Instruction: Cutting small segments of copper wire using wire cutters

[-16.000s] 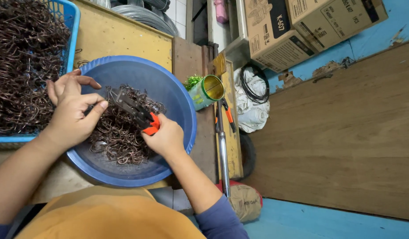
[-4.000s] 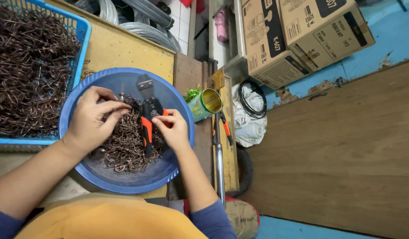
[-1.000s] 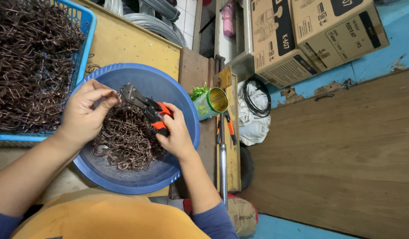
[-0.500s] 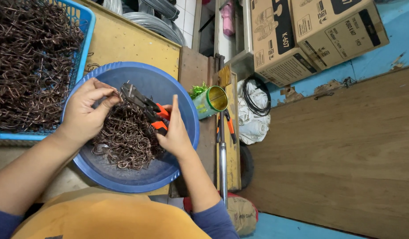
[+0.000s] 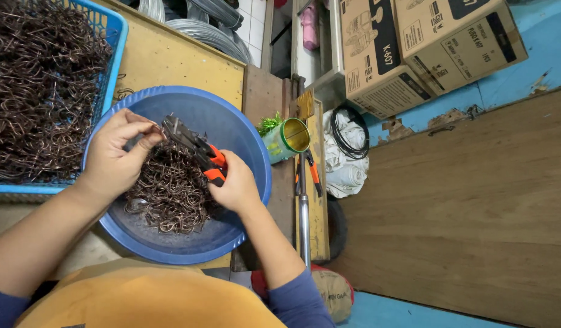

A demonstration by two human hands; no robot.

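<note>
A round blue basin [image 5: 232, 124] holds a heap of brown bent wire hooks [image 5: 171, 194]. My right hand [image 5: 235, 185] grips orange-handled pliers [image 5: 195, 147] over the heap, their dark jaws pointing up and left. My left hand [image 5: 113, 161] pinches a small wire piece at the tip of the jaws, thumb and forefinger together. Both hands hover inside the basin's rim.
A blue crate [image 5: 113, 58] packed with brown wire hooks stands to the left on a yellow board [image 5: 183, 58]. A green tin [image 5: 286, 138], a second pair of orange-handled pliers [image 5: 309, 173], a coil of black cable [image 5: 347, 124] on white cloth and cardboard boxes [image 5: 426, 48] lie to the right.
My right fingers, spread half a second ago, have closed on the plier handles. The left hand stays pinched at the jaws.
</note>
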